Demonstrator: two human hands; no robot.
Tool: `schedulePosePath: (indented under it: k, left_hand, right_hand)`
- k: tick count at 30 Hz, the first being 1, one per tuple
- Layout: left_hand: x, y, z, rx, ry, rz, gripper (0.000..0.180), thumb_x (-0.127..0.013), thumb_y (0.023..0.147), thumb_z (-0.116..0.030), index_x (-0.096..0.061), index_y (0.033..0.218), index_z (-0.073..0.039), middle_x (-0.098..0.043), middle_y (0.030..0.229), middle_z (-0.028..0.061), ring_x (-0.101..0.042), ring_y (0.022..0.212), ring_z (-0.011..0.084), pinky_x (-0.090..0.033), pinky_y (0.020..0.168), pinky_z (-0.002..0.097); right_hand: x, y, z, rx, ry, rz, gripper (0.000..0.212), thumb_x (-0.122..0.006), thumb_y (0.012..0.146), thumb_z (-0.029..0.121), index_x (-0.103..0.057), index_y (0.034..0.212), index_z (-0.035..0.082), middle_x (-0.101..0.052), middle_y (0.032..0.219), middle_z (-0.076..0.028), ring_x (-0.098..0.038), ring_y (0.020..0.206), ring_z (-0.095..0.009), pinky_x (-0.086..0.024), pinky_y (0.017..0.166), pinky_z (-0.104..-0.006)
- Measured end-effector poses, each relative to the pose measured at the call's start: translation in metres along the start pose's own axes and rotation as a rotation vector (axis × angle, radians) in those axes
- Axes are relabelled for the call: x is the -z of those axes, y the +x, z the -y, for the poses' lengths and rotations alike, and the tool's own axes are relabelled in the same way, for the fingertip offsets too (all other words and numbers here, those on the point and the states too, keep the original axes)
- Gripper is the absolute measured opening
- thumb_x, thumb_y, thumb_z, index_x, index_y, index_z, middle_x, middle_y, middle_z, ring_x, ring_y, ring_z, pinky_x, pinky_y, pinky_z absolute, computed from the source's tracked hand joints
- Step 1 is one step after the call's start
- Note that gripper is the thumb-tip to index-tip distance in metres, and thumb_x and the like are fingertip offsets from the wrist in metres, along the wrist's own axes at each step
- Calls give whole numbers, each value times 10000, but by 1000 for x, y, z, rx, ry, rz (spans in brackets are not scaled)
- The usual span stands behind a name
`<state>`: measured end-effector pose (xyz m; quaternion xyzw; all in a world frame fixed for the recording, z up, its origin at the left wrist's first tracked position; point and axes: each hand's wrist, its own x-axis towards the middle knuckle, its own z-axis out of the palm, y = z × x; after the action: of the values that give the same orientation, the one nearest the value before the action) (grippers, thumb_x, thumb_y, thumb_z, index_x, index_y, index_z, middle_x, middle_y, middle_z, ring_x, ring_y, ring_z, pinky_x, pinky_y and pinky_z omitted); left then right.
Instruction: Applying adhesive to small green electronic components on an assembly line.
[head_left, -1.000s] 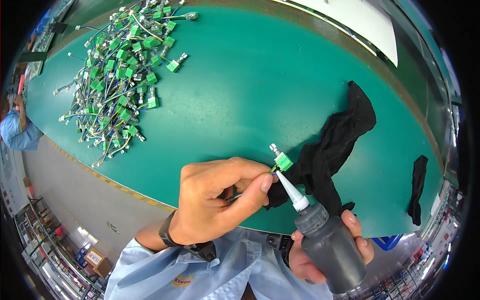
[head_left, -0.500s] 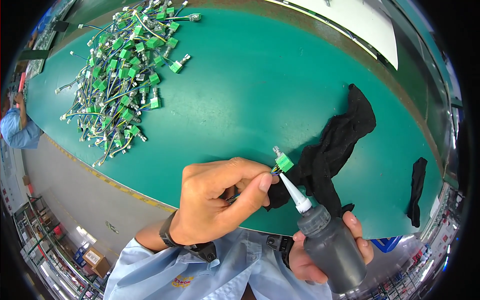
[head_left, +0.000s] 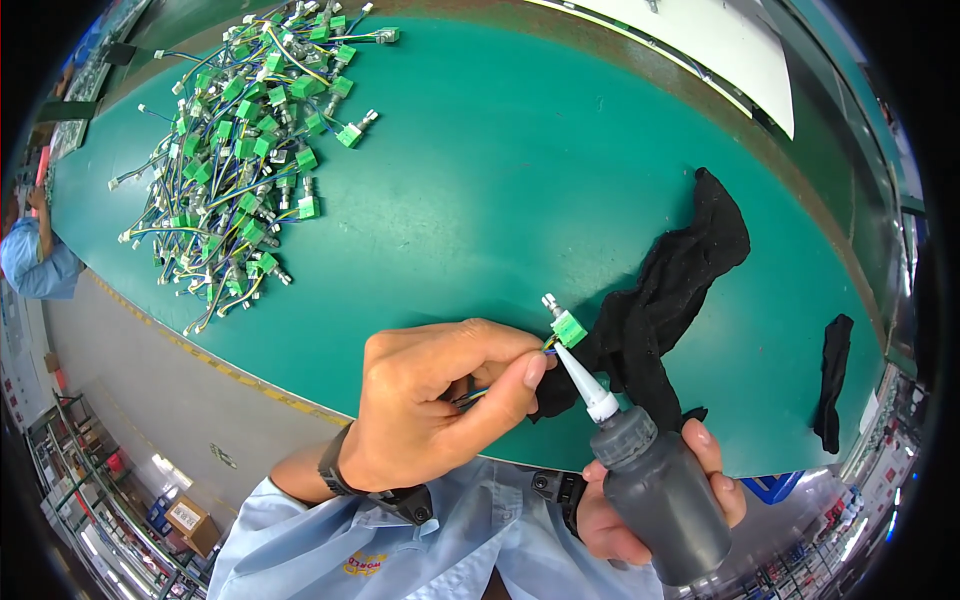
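Between thumb and forefinger, my left hand pinches the thin wires of a small green component with a metal shaft pointing up and away. The rest of its wires runs inside the palm, mostly hidden. My right hand is wrapped round a dark grey squeeze bottle. The bottle tilts up to the left, and its white conical nozzle has its tip at the underside of the green part, where the wires come out. Whether the tip touches, I cannot tell. Behind them lies a crumpled black cloth.
A large heap of wired green components covers the left part of the green table. A narrow black cloth strip lies at the right edge. A white sheet is at the back right. Another person in blue is at the far left.
The nozzle tip and bottle have shifted very slightly to the left along the wire side of the green component. Both hands otherwise keep their grips and places.
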<state>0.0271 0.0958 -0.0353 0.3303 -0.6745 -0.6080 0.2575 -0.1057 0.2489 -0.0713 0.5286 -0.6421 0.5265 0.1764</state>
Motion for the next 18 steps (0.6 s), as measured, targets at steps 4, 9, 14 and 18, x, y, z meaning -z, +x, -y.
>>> schedulePosePath:
  k: [4, 9, 14, 18]
  left_hand:
    - [-2, 0, 0, 0, -8, -21, 53, -659, 882, 5, -677, 841, 33, -665, 653, 61, -573, 498, 69, -385, 441, 215]
    - [-1, 0, 0, 0, -23, -25, 55, -658, 884, 3, -678, 842, 33, -667, 656, 62, -579, 504, 70, -386, 442, 213]
    - [1, 0, 0, 3, -13, -11, 57, -656, 887, -2, -679, 849, 34, -670, 656, 64, -589, 506, 72, -393, 442, 210]
    - [0, 0, 1, -2, -14, -12, 67, -651, 893, -10, -682, 854, 34, -673, 655, 63, -582, 493, 69, -388, 432, 209]
  right_hand:
    - [2, 0, 0, -1, 9, 8, 650, -260, 1010, 504, -329, 1333, -56, -318, 1315, -226, -580, 1019, -357, -512, 796, -367]
    - [-3, -3, 4, -58, 90, -61, 647, -265, 1008, 497, -325, 1335, -58, -320, 1312, -227, -579, 1018, -366, -506, 803, -375]
    - [1, -3, -3, 17, 42, -38, 642, -266, 1007, 486, -322, 1336, -62, -315, 1320, -230, -578, 1018, -376, -506, 804, -379]
    - [0, -3, -3, 32, 30, -39, 639, -262, 1007, 480, -315, 1338, -64, -312, 1325, -231, -577, 1017, -381, -506, 805, -380]
